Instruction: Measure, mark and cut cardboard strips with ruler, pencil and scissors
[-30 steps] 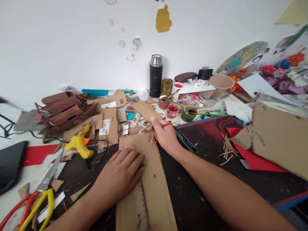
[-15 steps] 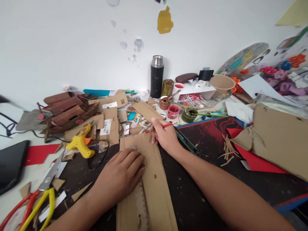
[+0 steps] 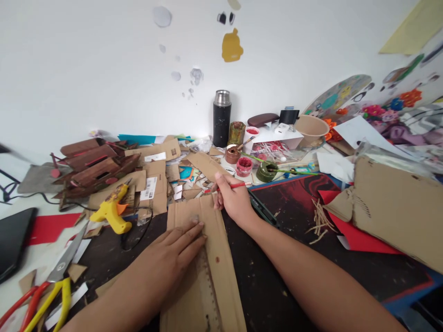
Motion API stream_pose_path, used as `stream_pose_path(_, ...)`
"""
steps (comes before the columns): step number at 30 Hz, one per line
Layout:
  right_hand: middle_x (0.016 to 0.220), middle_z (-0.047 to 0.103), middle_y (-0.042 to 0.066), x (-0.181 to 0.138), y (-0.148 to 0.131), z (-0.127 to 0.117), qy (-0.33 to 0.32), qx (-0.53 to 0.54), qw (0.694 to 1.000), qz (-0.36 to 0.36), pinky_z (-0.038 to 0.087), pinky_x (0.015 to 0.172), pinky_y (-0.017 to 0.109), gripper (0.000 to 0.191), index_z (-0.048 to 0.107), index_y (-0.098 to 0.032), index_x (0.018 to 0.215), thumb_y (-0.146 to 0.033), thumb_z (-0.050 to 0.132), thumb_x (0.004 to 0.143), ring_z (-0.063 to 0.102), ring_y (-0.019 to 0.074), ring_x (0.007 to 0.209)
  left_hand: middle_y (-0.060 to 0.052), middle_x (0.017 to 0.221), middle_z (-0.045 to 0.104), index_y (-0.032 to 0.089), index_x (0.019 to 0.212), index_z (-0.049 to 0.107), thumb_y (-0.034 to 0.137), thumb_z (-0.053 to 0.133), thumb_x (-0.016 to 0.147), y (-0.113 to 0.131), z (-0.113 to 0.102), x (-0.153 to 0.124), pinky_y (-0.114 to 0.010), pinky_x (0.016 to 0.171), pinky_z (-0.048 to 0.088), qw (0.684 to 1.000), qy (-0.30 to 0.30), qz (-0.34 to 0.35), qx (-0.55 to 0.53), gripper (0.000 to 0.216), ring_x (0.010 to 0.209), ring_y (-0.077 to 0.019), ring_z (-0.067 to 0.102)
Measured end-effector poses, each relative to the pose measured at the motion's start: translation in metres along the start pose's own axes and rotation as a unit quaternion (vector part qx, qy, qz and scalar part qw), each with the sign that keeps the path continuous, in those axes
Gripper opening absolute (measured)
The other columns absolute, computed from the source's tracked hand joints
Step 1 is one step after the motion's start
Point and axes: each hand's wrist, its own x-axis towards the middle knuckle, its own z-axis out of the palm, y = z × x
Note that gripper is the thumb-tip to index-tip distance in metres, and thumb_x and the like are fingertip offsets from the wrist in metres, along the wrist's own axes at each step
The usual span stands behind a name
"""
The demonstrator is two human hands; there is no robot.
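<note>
A long strip of cardboard [image 3: 224, 281] lies lengthwise before me, with a clear ruler [image 3: 206, 295] along it. My left hand [image 3: 176, 251] rests flat across the ruler and cardboard, fingers stretched out and pressing down. The ruler's far end is partly hidden beneath those fingers. At the strip's far right corner, my right hand [image 3: 232, 198] grips a red pencil [image 3: 239, 185] between thumb and fingers. The pencil lies nearly level, and its left end is hidden by the hand.
Left of the strip are a yellow glue gun [image 3: 112, 212] with its cord and large scissors [image 3: 57, 276]. Cardboard scraps, paint jars [image 3: 244, 166] and a black flask [image 3: 222, 120] stand beyond. A dark green cutter [image 3: 263, 208] lies beside my right wrist; a cardboard box [image 3: 398, 207] is farther right.
The camera view has shifted, so the scene sits slightly lower and left. My left fingers have straightened and flattened on the cardboard. My right hand still holds the red pencil near the strip's far corner.
</note>
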Motion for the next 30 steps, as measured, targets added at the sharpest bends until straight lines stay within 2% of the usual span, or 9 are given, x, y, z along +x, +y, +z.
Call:
stream_pose_path(3,0.041,0.045,-0.008,0.003,-0.002,-0.002,0.012,0.007,1.0,-0.004,0.038,0.035,0.02,0.062,0.061,-0.023,0.072,-0.082,0.064,0.092,0.058,0.0134,0.035,-0.009,0.154,0.071,0.022,0.149,0.069,0.002,0.046,0.094,0.002,0.003,0.004,-0.043,0.107,0.061,1.0,0.003,-0.023,0.012,0.062,0.14,-0.0297,0.068)
stream_pose_path(6,0.041,0.044,-0.009,0.006,-0.003,-0.004,0.023,0.015,1.0,-0.002,0.037,0.034,0.02,0.064,0.061,-0.023,0.071,-0.083,0.066,0.09,0.058,0.0138,0.034,-0.011,0.148,0.075,0.018,0.146,0.071,0.003,0.048,0.097,0.005,0.003,0.015,-0.044,0.107,0.061,0.999,0.006,-0.03,0.026,0.056,0.134,-0.0307,0.07)
stream_pose_path(13,0.042,0.045,-0.009,0.01,-0.011,-0.011,0.038,0.027,0.999,-0.022,0.039,0.034,0.021,0.063,0.06,-0.023,0.071,-0.083,0.067,0.09,0.055,0.0136,0.032,-0.015,0.13,0.078,0.014,0.138,0.074,0.004,0.057,0.096,0.003,-0.007,0.05,-0.043,0.093,0.063,0.997,-0.032,-0.061,0.034,0.046,0.112,-0.0316,0.071)
stream_pose_path(21,0.043,0.045,-0.009,0.015,-0.022,-0.022,0.05,0.006,0.998,-0.036,0.04,0.035,0.023,0.062,0.06,-0.024,0.073,-0.083,0.063,0.092,0.055,0.0139,0.034,-0.013,0.107,0.073,0.014,0.114,0.077,0.008,0.062,0.101,0.0,-0.005,0.07,-0.047,0.083,0.062,0.988,-0.053,-0.132,0.063,0.021,0.097,-0.0329,0.069)
stream_pose_path(25,0.042,0.046,-0.008,0.011,-0.012,-0.016,0.032,-0.007,0.999,-0.029,0.04,0.036,0.023,0.063,0.061,-0.024,0.074,-0.083,0.061,0.094,0.059,0.0153,0.036,-0.014,0.116,0.074,0.016,0.12,0.077,0.017,0.059,0.107,0.001,-0.006,0.065,-0.05,0.091,0.062,0.985,-0.041,-0.15,0.071,0.023,0.102,-0.0336,0.07)
stream_pose_path(28,0.042,0.047,-0.008,0.01,-0.004,-0.012,0.017,-0.018,0.999,-0.025,0.04,0.038,0.022,0.062,0.062,-0.024,0.074,-0.082,0.061,0.095,0.059,0.0148,0.037,-0.016,0.133,0.074,0.016,0.134,0.075,0.023,0.049,0.111,0.004,-0.006,0.048,-0.05,0.096,0.061,0.985,-0.008,-0.158,0.072,0.035,0.117,-0.0348,0.07)
stream_pose_path(30,0.042,0.047,-0.008,0.01,-0.002,-0.012,0.017,-0.015,0.999,-0.022,0.039,0.037,0.022,0.062,0.062,-0.024,0.074,-0.082,0.061,0.095,0.059,0.0148,0.037,-0.017,0.135,0.076,0.015,0.137,0.075,0.027,0.043,0.113,0.005,-0.004,0.036,-0.049,0.096,0.062,0.985,0.021,-0.161,0.063,0.042,0.118,-0.0341,0.071)
